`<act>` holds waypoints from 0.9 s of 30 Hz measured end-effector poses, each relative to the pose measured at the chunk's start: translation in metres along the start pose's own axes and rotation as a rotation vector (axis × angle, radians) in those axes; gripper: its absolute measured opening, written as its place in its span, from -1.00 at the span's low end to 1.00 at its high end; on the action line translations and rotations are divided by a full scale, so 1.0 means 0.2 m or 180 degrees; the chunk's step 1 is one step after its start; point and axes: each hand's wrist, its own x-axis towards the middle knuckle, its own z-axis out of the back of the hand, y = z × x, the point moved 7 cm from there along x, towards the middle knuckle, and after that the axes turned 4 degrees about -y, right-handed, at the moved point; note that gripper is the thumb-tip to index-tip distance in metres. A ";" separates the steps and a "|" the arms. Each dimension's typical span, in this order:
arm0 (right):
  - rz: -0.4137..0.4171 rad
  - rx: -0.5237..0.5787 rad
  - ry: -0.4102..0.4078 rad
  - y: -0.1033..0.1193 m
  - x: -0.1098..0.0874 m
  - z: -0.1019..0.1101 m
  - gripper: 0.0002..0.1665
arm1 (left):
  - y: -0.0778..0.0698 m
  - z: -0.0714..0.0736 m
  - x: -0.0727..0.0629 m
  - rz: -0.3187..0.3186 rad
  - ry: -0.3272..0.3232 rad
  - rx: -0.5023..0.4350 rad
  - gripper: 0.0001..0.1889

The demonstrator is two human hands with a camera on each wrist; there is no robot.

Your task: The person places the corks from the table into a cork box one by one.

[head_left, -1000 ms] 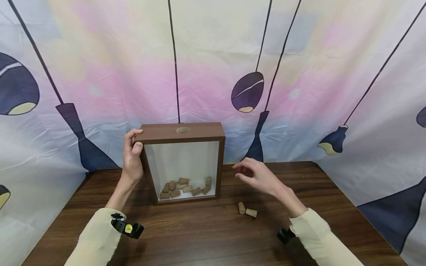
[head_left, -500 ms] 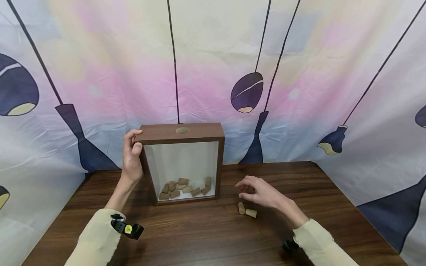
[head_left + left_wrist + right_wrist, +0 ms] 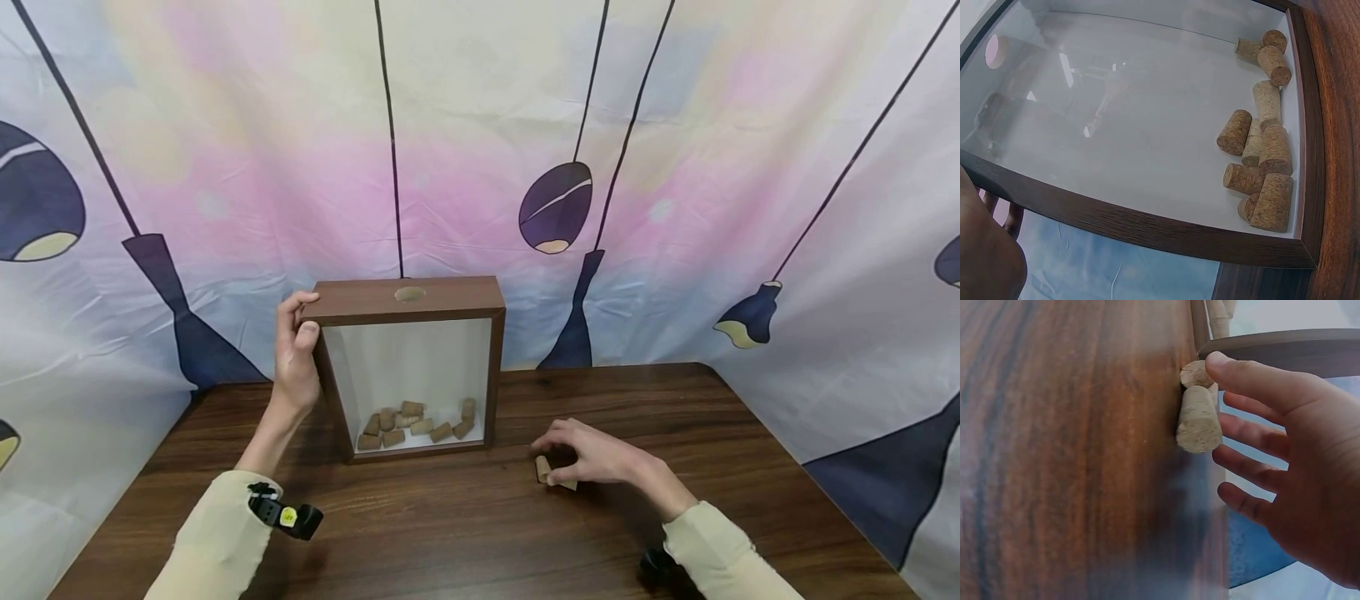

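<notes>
A shallow brown wooden box frame [image 3: 498, 375] with a clear front stands upright on the table, a round hole [image 3: 410, 294] in its top. Several corks [image 3: 1275, 150] lie inside along its bottom. My left hand [image 3: 297, 367] holds the box's upper left corner, thumb in front and fingers reaching over the top edge. To the right of the box, my right hand [image 3: 596, 454] is low over two loose corks. Its thumb and index finger are on either side of the left cork [image 3: 542, 468]; firm contact cannot be made out. The other cork [image 3: 1199, 425] lies partly under the hand in the head view.
The dark wooden table [image 3: 420, 533] carries the box and corks. Behind it hangs a pastel cloth [image 3: 465, 167] printed with dark lamps, close to the back of the box. Each wrist wears a black camera, the left one [image 3: 288, 512] near the table's left side.
My right hand has come down and toward me, from beside the box to the two loose corks. My left hand and the box have stayed in place.
</notes>
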 end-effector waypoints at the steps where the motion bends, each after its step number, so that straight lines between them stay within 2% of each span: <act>1: -0.0019 0.0004 0.0019 0.00 0.00 -0.01 -0.45 | 0.00 0.00 0.00 -0.0002 0.0003 0.0003 -0.61; 5: -0.0094 0.0000 0.0062 -0.02 0.00 -0.02 -0.46 | 0.00 0.00 0.00 -0.0007 -0.0004 0.0002 -0.61; 10: -0.0095 -0.0013 -0.0019 -0.01 0.00 -0.02 -0.55 | 0.01 0.00 0.00 -0.0039 -0.0039 -0.0046 -0.57; 16: 0.0094 -0.0082 -0.0204 0.01 0.01 0.02 -0.60 | 0.01 0.00 0.00 -0.0031 -0.0070 -0.0069 -0.54; 27: 0.0324 -0.0277 -0.0578 0.09 0.02 0.16 -0.56 | 0.01 0.00 0.00 0.0003 -0.0041 0.0015 -0.59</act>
